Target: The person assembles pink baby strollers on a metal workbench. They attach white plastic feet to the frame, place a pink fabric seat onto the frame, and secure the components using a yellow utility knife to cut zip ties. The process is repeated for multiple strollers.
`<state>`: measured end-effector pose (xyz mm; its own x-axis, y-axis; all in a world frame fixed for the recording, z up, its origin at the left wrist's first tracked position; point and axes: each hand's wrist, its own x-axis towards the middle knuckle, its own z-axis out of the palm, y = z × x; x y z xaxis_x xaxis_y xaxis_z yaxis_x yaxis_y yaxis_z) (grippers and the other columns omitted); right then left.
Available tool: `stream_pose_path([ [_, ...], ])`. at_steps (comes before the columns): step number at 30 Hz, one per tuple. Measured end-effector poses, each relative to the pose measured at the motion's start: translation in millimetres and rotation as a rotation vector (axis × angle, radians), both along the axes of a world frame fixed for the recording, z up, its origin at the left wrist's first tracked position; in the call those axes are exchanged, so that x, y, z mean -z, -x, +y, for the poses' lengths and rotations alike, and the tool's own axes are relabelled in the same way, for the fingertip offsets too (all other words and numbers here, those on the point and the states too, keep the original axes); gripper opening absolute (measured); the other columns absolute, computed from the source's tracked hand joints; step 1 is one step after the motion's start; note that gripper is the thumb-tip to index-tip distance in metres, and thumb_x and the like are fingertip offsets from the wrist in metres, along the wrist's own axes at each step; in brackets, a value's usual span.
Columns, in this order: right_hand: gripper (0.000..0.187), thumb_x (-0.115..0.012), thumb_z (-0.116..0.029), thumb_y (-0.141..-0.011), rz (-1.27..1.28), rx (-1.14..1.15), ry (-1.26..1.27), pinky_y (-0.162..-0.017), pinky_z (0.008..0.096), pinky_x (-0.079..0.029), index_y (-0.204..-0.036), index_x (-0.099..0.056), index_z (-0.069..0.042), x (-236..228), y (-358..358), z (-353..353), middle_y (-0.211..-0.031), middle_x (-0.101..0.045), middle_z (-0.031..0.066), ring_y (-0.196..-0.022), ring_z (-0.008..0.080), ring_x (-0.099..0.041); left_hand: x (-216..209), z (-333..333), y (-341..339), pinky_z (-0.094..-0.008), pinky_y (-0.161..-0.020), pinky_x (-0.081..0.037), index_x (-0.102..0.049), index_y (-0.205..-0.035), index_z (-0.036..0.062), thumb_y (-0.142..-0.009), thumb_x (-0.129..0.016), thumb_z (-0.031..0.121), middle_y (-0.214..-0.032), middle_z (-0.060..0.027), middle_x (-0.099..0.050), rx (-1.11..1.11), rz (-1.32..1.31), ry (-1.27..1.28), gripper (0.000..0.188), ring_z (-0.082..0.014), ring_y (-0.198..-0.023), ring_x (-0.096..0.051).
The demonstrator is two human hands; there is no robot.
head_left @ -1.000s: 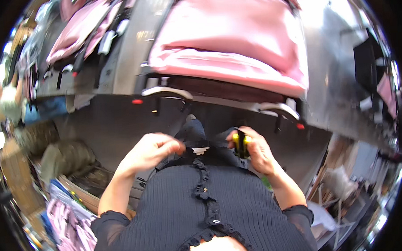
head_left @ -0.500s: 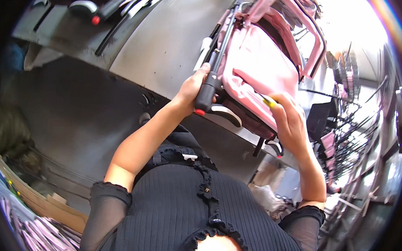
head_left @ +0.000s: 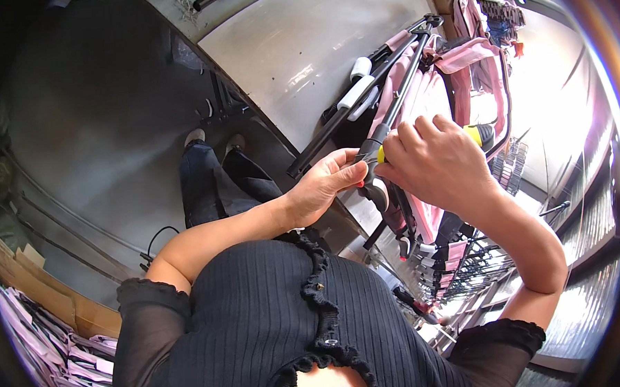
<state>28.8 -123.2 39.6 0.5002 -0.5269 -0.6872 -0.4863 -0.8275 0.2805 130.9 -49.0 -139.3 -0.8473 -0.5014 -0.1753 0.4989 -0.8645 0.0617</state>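
A folded pink stroller (head_left: 426, 91) with a black metal frame lies on its side on a metal-topped table (head_left: 297, 62). My left hand (head_left: 317, 190) is closed, thumb and fingers pinching the near end of a black frame tube (head_left: 396, 103). My right hand (head_left: 440, 160) wraps round a screwdriver (head_left: 486, 136) with a yellow and black handle. Its thin shaft points left at the tube end, by my left fingertips. Exactly where the tip touches is hidden by my fingers. A dark wheel (head_left: 377, 194) sits just below the two hands.
White-and-black parts (head_left: 356, 92) of the stroller stick out over the tabletop. On the right stand racks of black frames and pink fabric (head_left: 455, 263). At lower left, a cardboard box (head_left: 58, 294) is beside stacked pink pieces (head_left: 61, 349). The table's near edge (head_left: 251, 103) runs diagonally.
My right hand has moved up and left with the screwdriver to the tube end. My left hand has shifted its grip to the tube's end. The view has turned to the right.
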Motion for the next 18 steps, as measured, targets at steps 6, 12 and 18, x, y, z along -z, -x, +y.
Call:
stream_pose_path([
  [6,0.036,-0.058,-0.042,-0.083,0.256,-0.101,-0.093,-0.062,0.0315,-0.045,-0.072,-0.06,-0.007,1,-21,-13,-0.066,-0.057,0.004,-0.066,0.019,-0.059,2,4,5,-0.0231,-0.083,-0.036,-0.048,-0.118,0.0097,-0.087,-0.064,0.034,-0.099,0.0031,-0.057,-0.05,0.086,-0.096,0.042,-0.0049,-0.089,-0.049],
  [12,0.033,-0.058,-0.039,-0.084,0.143,-0.099,0.015,-0.059,0.0306,-0.045,-0.071,-0.06,-0.009,1,-17,-14,-0.065,-0.056,0.0024,-0.066,0.0176,-0.059,5,-2,0,-0.0235,-0.085,-0.038,-0.05,-0.117,0.0101,-0.087,-0.064,0.035,-0.1,0.0003,-0.059,0.033,0.138,-0.162,0.041,-0.0044,-0.092,-0.051],
  [18,0.028,-0.053,-0.033,-0.091,-0.125,0.57,0.602,-0.062,0.0402,-0.047,-0.084,-0.056,-0.006,-45,68,13,-0.076,-0.059,0.0119,-0.069,0.0309,-0.06,11,-19,-1,-0.0243,-0.079,-0.048,-0.054,-0.111,0.0029,-0.092,-0.055,0.037,-0.106,-0.0113,-0.063,0.157,0.302,-0.259,0.039,-0.0086,-0.082,-0.06],
])
